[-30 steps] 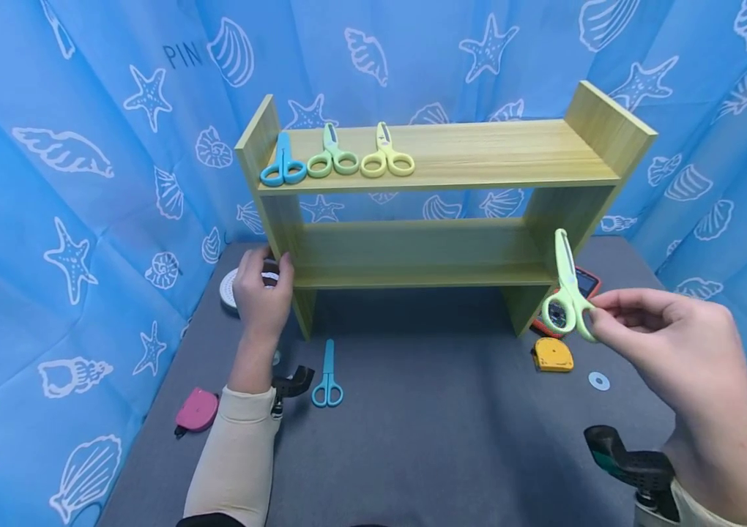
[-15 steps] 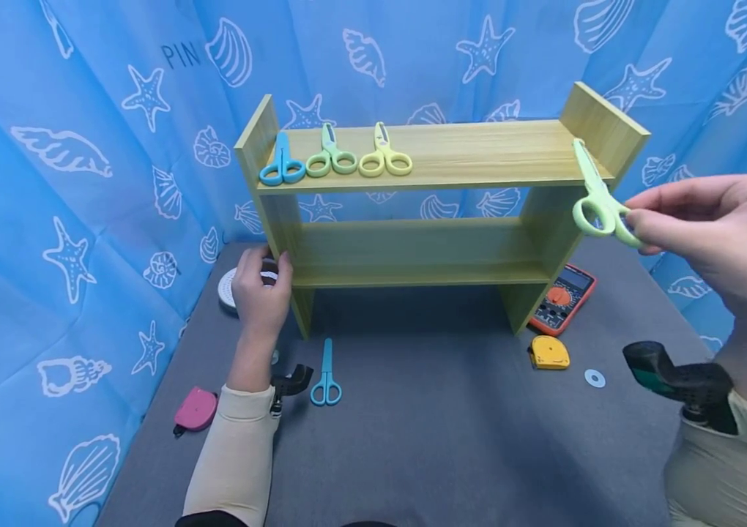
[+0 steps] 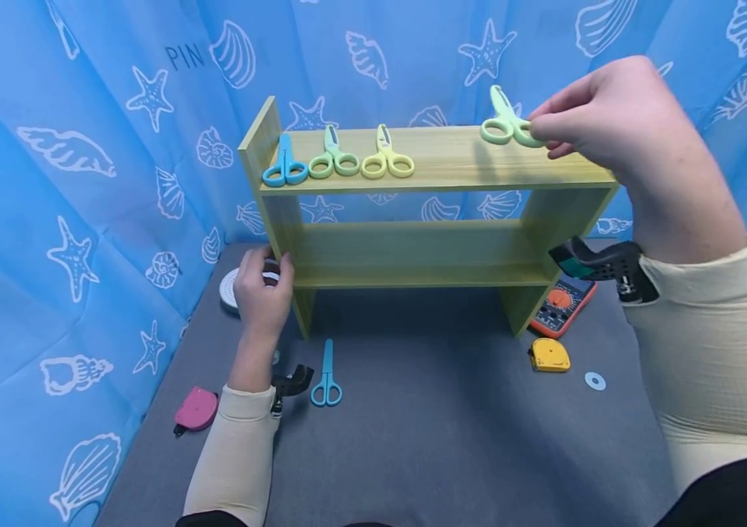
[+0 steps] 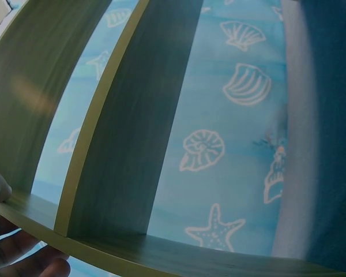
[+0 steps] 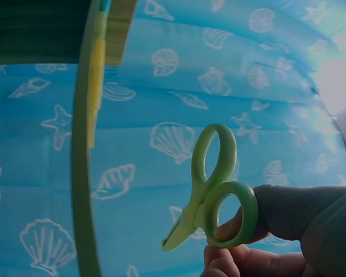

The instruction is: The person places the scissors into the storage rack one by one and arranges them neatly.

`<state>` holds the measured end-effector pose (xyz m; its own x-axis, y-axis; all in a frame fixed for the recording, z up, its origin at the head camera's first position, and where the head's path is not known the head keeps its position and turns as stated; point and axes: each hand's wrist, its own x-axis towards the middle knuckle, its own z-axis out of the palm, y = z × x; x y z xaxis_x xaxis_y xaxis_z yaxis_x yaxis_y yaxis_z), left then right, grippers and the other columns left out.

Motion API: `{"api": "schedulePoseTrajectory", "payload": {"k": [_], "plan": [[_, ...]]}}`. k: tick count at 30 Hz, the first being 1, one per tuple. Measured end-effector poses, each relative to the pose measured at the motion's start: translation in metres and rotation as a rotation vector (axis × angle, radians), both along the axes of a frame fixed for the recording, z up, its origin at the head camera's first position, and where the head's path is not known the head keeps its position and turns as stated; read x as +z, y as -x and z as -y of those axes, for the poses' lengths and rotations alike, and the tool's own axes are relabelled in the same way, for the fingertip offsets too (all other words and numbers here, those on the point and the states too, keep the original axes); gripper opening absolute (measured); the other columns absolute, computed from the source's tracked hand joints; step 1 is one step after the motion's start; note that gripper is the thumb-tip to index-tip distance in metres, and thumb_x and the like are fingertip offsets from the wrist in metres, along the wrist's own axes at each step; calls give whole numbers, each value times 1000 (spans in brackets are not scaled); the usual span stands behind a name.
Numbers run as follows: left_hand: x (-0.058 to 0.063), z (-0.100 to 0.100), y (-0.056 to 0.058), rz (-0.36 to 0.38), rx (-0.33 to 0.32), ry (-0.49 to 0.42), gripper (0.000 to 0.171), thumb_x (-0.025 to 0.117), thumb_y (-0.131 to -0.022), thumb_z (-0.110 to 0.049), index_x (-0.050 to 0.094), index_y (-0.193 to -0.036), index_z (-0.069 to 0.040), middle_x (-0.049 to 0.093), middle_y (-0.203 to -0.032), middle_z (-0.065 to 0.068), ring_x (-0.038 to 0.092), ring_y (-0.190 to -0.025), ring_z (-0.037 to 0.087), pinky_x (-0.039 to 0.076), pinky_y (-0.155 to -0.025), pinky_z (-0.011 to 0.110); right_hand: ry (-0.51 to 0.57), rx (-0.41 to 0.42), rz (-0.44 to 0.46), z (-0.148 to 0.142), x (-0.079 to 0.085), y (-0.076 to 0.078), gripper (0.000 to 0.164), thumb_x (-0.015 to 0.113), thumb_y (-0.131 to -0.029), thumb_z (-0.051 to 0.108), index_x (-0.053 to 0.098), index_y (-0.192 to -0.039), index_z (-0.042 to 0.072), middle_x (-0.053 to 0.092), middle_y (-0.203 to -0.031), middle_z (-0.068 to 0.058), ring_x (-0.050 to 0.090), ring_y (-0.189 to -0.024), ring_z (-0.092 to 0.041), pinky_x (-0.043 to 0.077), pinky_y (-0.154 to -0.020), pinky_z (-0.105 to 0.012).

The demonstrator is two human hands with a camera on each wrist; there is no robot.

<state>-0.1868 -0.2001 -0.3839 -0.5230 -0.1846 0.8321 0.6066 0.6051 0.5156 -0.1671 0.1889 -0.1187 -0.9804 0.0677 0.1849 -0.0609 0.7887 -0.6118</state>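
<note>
While left hand [image 3: 264,293] grips side panel [image 3: 281,227] of wooden shelf [image 3: 413,252], thumb and fingers either side, right hand [image 3: 617,121] pinches pale-green scissors [image 3: 507,121] by one handle loop. Pale-green scissors held above top board [image 3: 452,165], just left of right hand. Row of three scissors [image 3: 332,151] on board, farther left. Teal scissors [image 3: 326,379] on table [image 3: 413,446] near left forearm. Multimeter [image 3: 558,311], yellow tape measure [image 3: 550,356] below right hand.

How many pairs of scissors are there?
5: blue scissors, green scissors and yellow scissors lying on the top shelf, left to right; light-green scissors in the right hand; teal scissors on the table. A cut-off blue loop at lower left is unclear; others may be hidden.
</note>
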Motion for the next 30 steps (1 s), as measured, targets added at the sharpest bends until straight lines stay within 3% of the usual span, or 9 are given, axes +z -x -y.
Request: {"api": "schedulePoseTrajectory", "payload": {"k": [7,13,15,21,30], "plan": [[-1,-2,0,1,-17,9,22,68,-97,-14,67,-107,6,64,-96,19,66,-75,28,55,-54,43,-43,88,52,29,0,31,37,69,-93,29,75,-120,4,67,-93,1,58,-68,-11,42,-59,-32],[0,-3,0,-3,-24,14,20,68,-97,-13,67,-107,5,64,-95,18,66,-74,31,55,-53,44,-88,140,118,42,-6,44,36,66,-92,23,75,-121,4,57,-61,6,47,-51,-9,42,-52,-30],[0,-3,0,-3,-23,15,19,68,-97,-12,67,-108,5,65,-96,18,66,-74,30,55,-53,44,-98,151,113,45,-9,45,34,66,-92,22,75,-119,4,57,-59,6,47,-49,-9,42,-51,-29],[0,-2,0,-1,-10,16,19,69,-97,-11,68,-109,3,66,-97,17,67,-76,28,55,-55,39,-154,160,68,50,-19,46,32,66,-91,24,78,-113,5,70,-93,-5,51,-80,-20,41,-65,-34],[2,0,-3,2,-7,11,21,68,-98,-13,67,-110,4,65,-98,17,65,-77,26,55,-56,43,-107,161,32,48,-22,34,50,59,-98,46,72,-127,8,66,-127,-10,51,-102,-23,43,-79,-38]]}}
